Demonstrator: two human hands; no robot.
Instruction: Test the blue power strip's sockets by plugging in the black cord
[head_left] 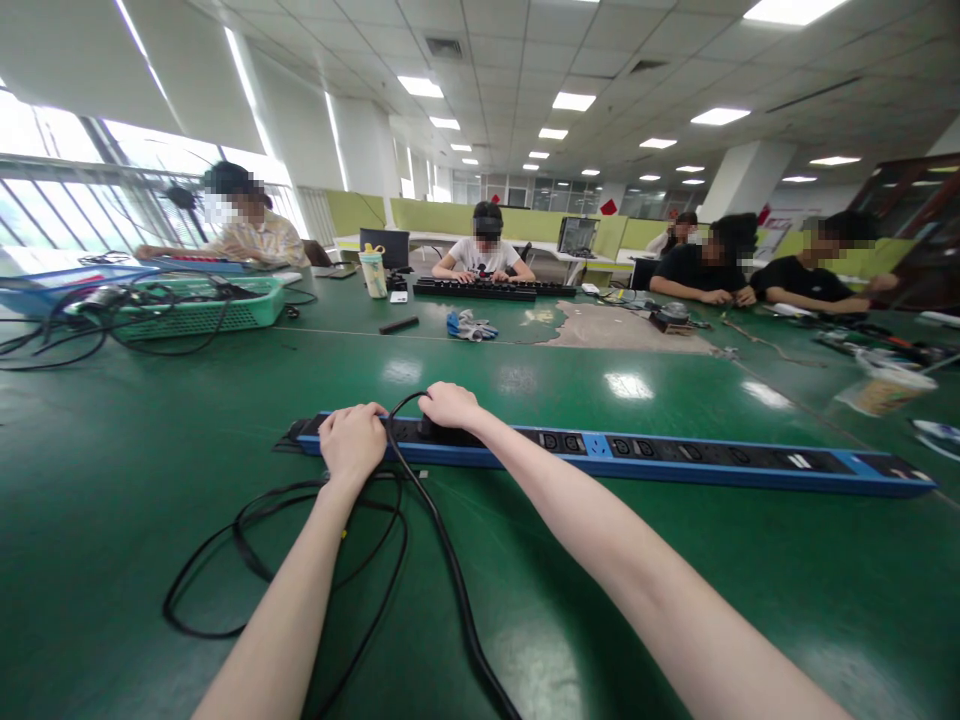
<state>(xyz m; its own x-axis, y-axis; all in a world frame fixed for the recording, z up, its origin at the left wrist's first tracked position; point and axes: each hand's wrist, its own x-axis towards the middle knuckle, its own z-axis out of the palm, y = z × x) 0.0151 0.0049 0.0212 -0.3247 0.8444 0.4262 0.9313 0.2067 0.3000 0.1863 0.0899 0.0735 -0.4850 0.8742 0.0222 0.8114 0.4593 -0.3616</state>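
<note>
A long blue and black power strip (660, 455) lies across the green table, its row of sockets facing up. My left hand (354, 440) is closed over the strip near its left end. Further right along the strip, my right hand (448, 405) is closed on a black plug (427, 426) at the socket face; how deep the plug sits cannot be made out. From there a thick black cable (442, 530) arches up and runs down toward me between my forearms. Thinner loops of black cord (240, 540) lie around my left forearm.
A green basket (202, 318) of cables stands at the far left beside a blue tray (30, 290). Blue-grey gloves (471, 326), a dark bar (399, 325) and a cup (373, 274) lie beyond the strip. Another cup (889, 388) is at right. Several people sit around the table.
</note>
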